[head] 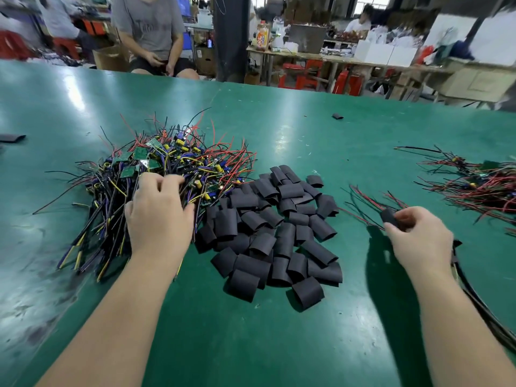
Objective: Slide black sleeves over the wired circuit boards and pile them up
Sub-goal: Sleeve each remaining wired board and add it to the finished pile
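A tangled heap of bare wired circuit boards [178, 163] lies at the left of the green table [307, 129], with red, black and yellow wires sticking out. My left hand [159, 210] rests on its near edge, fingers curled down into the wires; what they hold is hidden. A pile of several short black sleeves [273, 233] sits in the middle. My right hand [416, 236] pinches a sleeved board [391, 216], its red and black wires trailing up-left. A pile of finished sleeved boards [483, 188] lies at the far right.
A stray black sleeve [337, 116] lies far back on the table, another dark strip [12, 138] at the left edge. Black cables [480, 300] run under my right forearm. A seated person [152, 34] faces me across the table; cluttered benches stand behind.
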Tool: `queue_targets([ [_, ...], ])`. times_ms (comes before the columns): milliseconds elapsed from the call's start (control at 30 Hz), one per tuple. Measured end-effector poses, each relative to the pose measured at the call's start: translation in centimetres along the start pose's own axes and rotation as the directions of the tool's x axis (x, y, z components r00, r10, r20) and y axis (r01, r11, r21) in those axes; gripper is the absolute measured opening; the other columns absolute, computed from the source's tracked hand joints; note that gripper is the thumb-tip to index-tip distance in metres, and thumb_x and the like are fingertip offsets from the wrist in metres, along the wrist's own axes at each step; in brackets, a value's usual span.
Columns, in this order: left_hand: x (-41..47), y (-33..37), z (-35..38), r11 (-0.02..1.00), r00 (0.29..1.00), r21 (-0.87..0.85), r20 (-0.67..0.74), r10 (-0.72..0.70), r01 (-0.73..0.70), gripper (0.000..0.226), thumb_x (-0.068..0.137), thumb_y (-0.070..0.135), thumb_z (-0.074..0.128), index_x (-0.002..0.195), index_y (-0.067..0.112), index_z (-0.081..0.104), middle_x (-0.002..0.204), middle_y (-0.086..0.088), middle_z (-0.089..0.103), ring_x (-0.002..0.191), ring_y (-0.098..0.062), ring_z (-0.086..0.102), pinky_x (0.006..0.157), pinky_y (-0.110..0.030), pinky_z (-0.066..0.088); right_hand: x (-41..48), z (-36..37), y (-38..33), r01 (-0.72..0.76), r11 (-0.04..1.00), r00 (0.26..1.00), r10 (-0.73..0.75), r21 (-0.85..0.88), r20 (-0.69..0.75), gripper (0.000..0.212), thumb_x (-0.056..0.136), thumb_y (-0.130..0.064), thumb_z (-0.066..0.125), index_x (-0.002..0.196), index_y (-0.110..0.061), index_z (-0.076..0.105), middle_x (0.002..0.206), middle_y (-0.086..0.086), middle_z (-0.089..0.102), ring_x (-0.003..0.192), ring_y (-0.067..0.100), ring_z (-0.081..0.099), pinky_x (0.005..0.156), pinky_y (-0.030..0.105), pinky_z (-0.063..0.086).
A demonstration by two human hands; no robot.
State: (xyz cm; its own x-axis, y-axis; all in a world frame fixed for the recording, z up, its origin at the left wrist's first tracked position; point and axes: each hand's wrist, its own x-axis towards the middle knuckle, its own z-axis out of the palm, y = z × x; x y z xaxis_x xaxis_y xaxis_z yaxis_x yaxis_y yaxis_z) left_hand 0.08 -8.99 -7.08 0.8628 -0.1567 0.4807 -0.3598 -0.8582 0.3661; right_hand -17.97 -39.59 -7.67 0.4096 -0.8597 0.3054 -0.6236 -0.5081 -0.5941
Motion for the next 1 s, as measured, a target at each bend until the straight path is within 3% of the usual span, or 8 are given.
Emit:
queue_targets([
  [167, 0.9, -1.4, 0.0, 0.976, 0.99, -0.168, 0.059, -0.128, 0.137, 0.054, 0.083, 0.02, 0.072, 0.128, 0.004, 0.047, 0.118, -0.019, 0.055, 0.104, -0.036, 0.053, 0.084, -0.044, 0.043, 0.3, 0.8, -0.1, -0.119, 0.978, 0.991, 0.127, -0.17, 0.037, 0.014, 0.084, -0.021, 0.07, 0.098, -0.022, 0.069, 0.123, 0.014, 0.042, 0.119, 0.037, 0.036, 0.098, 0.05, 0.031],
  [367, 1.4, -2.0, -0.5, 0.947, 0.979, -0.248, 0.022, -0.205, 0.204, 0.03, 0.086, 0.031, 0.067, 0.105, 0.009, 0.07, 0.092, -0.008, 0.071, 0.09, -0.028, 0.064, 0.08, -0.033, 0.047, -0.9, 1.0, -1.0, -0.037, 0.992, 0.998, 0.043, -0.121, 0.043, 0.02, 0.088, -0.029, 0.062, 0.105, -0.024, 0.069, 0.126, 0.012, 0.046, 0.121, 0.033, 0.041, 0.106, 0.047, 0.023],
  [533, 2.1, -2.9, -0.8, 0.693, 0.898, -0.572, 0.233, -0.374, 0.438, 0.027, 0.087, 0.039, 0.064, 0.076, 0.015, 0.069, 0.06, 0.006, 0.069, 0.05, -0.008, 0.065, 0.05, -0.024, 0.045, -2.0, 0.2, -2.4, 0.021, 0.999, 0.999, -0.023, -0.045, -0.035, 0.017, 0.086, -0.022, 0.06, 0.1, -0.025, 0.069, 0.122, 0.008, 0.049, 0.117, 0.03, 0.043, 0.104, 0.046, 0.023],
  [633, 2.1, -3.3, -0.9, 0.608, 0.876, -0.631, 0.34, -0.342, 0.482, 0.032, 0.088, 0.04, 0.064, 0.071, 0.013, 0.069, 0.058, 0.003, 0.07, 0.042, -0.008, 0.062, 0.036, -0.014, 0.04, -2.8, -0.1, -3.2, 0.044, 0.999, 0.999, -0.044, 0.006, -0.024, 0.016, 0.086, -0.02, 0.061, 0.097, -0.026, 0.069, 0.12, 0.006, 0.05, 0.114, 0.029, 0.045, 0.102, 0.047, 0.026],
  [767, 2.1, -2.7, -1.3, 0.564, 0.888, -0.686, 0.353, -0.295, 0.46, 0.023, 0.088, 0.033, 0.066, 0.075, 0.014, 0.069, 0.061, 0.0, 0.071, 0.044, -0.007, 0.063, 0.041, -0.017, 0.045, -3.5, -0.1, -3.9, 0.074, 0.996, 0.997, -0.073, 0.051, -0.011, 0.018, 0.084, -0.016, 0.062, 0.095, -0.026, 0.07, 0.118, 0.004, 0.051, 0.115, 0.027, 0.046, 0.102, 0.049, 0.029],
  [867, 1.9, -0.9, -2.5, 0.4, 0.925, -0.836, 0.312, -0.216, 0.375, 0.009, 0.095, 0.021, 0.057, 0.092, 0.015, 0.063, 0.063, 0.001, 0.072, 0.047, -0.007, 0.064, 0.042, -0.016, 0.047, -4.0, -0.1, -4.5, 0.129, 0.987, 0.991, -0.131, 0.091, 0.023, 0.019, 0.083, -0.013, 0.06, 0.093, -0.027, 0.068, 0.112, 0.0, 0.051, 0.112, 0.022, 0.048, 0.098, 0.045, 0.032],
  [933, 1.4, 0.2, -3.5, 0.32, 0.96, -0.905, 0.262, -0.098, 0.28, 0.008, 0.097, 0.013, 0.053, 0.096, 0.015, 0.061, 0.072, 0.001, 0.074, 0.052, -0.012, 0.067, 0.048, -0.02, 0.053, -4.6, -0.2, -5.2, 0.175, 0.964, 0.98, -0.191, 0.2, 0.061, 0.02, 0.084, -0.009, 0.06, 0.085, -0.028, 0.066, 0.1, -0.003, 0.059, 0.099, 0.019, 0.055, 0.087, 0.038, 0.04],
  [1000, 0.6, 0.8, -4.2, 0.343, 0.963, -0.914, 0.257, 0.078, 0.216, 0.01, 0.095, 0.008, 0.052, 0.096, 0.014, 0.06, 0.085, 0.0, 0.075, 0.059, -0.019, 0.07, 0.054, -0.025, 0.057, -5.2, -0.4, -6.4, 0.1, 0.891, 0.961, -0.202, 0.444, 0.189, 0.025, 0.085, -0.003, 0.06, 0.077, -0.025, 0.068, 0.082, -0.005, 0.068, 0.077, 0.016, 0.061, 0.071, 0.028, 0.045],
])
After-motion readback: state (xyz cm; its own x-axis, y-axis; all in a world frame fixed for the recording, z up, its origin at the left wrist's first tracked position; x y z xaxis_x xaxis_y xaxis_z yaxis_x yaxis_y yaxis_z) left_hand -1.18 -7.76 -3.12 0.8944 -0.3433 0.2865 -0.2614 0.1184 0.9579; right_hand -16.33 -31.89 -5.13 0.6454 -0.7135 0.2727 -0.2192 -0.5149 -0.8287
